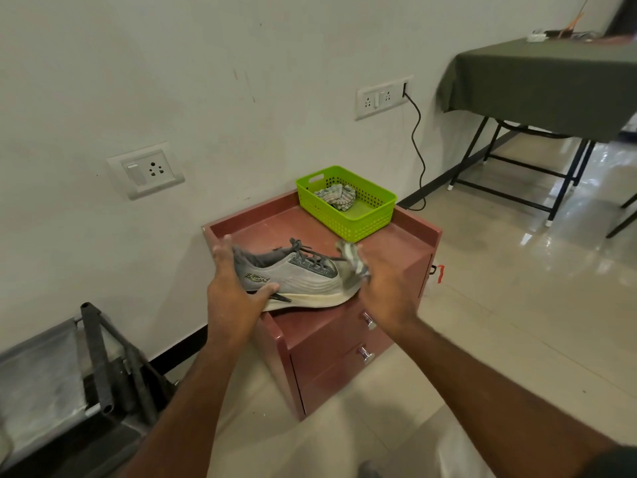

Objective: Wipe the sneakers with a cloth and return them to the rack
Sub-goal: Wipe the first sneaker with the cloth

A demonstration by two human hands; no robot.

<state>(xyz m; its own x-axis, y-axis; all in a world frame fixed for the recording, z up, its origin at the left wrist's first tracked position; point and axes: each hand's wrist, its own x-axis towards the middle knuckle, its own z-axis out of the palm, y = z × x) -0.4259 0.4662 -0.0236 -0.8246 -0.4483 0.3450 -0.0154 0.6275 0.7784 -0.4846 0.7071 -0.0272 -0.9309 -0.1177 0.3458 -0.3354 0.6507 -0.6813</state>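
Currently, left hand [229, 291] grips the grey mesh sneaker's [296, 277] heel above the red cabinet's [418, 232] front edge; right hand [386, 288] pinches a striped cloth [353, 258] against its toe.

sneaker [293, 277] side logo, letters unreadable

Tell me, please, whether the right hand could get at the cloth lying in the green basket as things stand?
Probably not yet: the right hand already holds a cloth at the sneaker toe. The path to the basket cloth in the open-topped green basket looks free.
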